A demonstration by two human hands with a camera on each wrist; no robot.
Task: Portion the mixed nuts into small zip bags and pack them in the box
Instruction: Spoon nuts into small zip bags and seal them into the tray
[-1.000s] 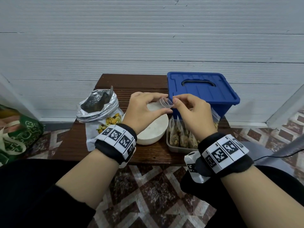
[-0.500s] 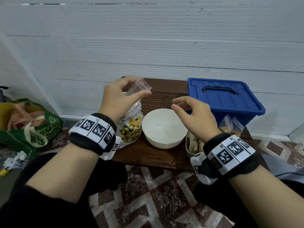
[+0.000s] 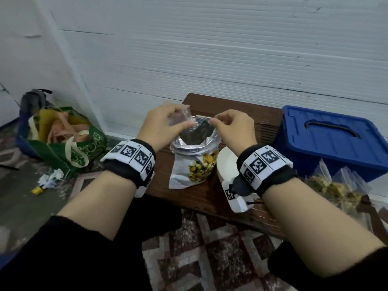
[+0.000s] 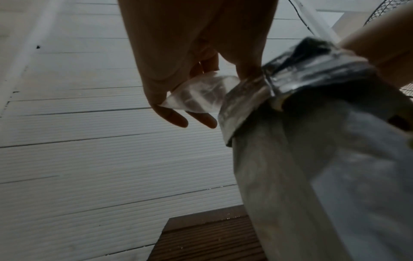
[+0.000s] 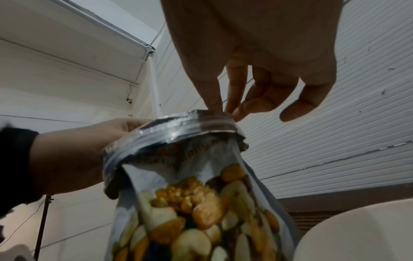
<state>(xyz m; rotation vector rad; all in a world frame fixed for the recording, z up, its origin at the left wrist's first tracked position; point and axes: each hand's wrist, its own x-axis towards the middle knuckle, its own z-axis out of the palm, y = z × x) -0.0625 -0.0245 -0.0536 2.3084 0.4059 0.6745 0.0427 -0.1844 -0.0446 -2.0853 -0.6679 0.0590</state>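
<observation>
A foil pouch of mixed nuts (image 3: 196,143) stands open on the wooden table (image 3: 210,198), nuts showing through its window (image 5: 201,203). Just above the pouch's left rim my left hand (image 3: 186,120) holds a small empty clear zip bag (image 3: 180,116), pinched between thumb and fingers (image 4: 198,95). My right hand (image 3: 216,121) pinches the pouch's right rim between thumb and forefinger (image 5: 215,107). The blue box (image 3: 331,139) sits at the right with its lid on. Several filled zip bags (image 3: 333,187) lie in front of it.
A white bowl (image 3: 225,164) stands right of the pouch, partly behind my right wrist. A white panelled wall runs close behind the table. On the floor to the left are a green shopping bag (image 3: 63,141) and crumpled paper (image 3: 51,177). Patterned tiles lie below the table's front edge.
My left hand carried the small zip bag from above the bowl to the nut pouch. My right hand let go of the small bag and took the pouch's rim. The view swung left.
</observation>
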